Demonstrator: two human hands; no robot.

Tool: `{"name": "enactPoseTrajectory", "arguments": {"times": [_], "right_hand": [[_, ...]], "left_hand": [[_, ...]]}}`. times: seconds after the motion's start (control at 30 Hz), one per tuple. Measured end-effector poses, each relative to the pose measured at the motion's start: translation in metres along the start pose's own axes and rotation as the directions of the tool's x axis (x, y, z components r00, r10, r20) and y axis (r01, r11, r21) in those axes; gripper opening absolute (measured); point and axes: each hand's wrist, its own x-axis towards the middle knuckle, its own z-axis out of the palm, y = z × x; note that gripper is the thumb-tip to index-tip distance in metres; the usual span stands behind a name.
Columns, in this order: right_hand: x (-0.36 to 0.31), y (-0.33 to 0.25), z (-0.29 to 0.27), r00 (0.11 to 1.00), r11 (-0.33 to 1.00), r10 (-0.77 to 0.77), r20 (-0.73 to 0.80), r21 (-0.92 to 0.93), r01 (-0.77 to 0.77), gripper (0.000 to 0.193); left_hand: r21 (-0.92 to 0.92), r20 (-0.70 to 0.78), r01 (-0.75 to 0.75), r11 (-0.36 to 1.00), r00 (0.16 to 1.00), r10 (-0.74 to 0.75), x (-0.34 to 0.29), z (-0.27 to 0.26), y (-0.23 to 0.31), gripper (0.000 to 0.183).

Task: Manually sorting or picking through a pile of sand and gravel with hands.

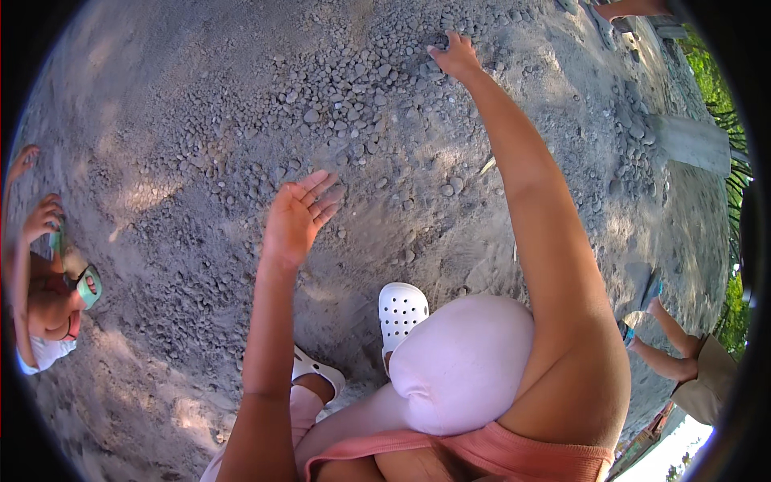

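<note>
My left hand [297,218] hovers over the grey sandy ground, palm partly turned up and fingers spread, with nothing in it. Farther off, my right hand [456,58] is stretched out at the far edge of a bed of loose grey stones [341,92]. Its thumb and fingers stand apart near a small dark stone; whether they touch it I cannot tell. Most of the stones are small and rounded, scattered thickest between and beyond my two hands.
My white clogs [401,312] rest on the ground below my hands. A person [52,297] crouches at the far left, holding something green. At the right are another person's bare legs [673,353] and a grey concrete block [692,145]. Green plants [711,76] show beyond.
</note>
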Motion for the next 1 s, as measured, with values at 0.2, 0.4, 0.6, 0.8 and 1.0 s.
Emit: {"name": "enactPoseTrajectory", "arguments": {"times": [0.2,0.4,0.6,0.8,1.0], "right_hand": [[-0.046,-0.023,0.029,1.000,0.982,-0.001,-0.024,-0.189,-0.004,0.057],[-0.074,-0.014,0.029,0.948,0.941,-0.316,-0.043,-0.138,0.308,0.039],[-0.088,-0.018,0.027,0.950,0.928,-0.295,-0.102,-0.267,0.260,0.034],[-0.108,-0.022,0.023,0.930,0.909,-0.368,0.001,-0.211,0.360,0.025],[-0.142,-0.017,0.026,0.805,0.806,-0.581,-0.121,-0.216,0.550,0.020]], "left_hand": [[-0.008,-0.025,0.005,1.000,1.000,-0.005,0.000,-0.006,0.003,0.048],[0.000,-0.022,0.008,1.000,1.000,-0.008,-0.002,-0.009,0.005,0.048],[0.021,0.003,0.006,1.000,1.000,-0.006,-0.004,-0.006,0.002,0.049],[0.015,-0.002,-0.014,1.000,1.000,0.014,-0.012,-0.006,0.001,0.046],[0.010,0.013,-0.043,0.999,0.999,0.043,-0.015,-0.010,0.000,0.044]]}}
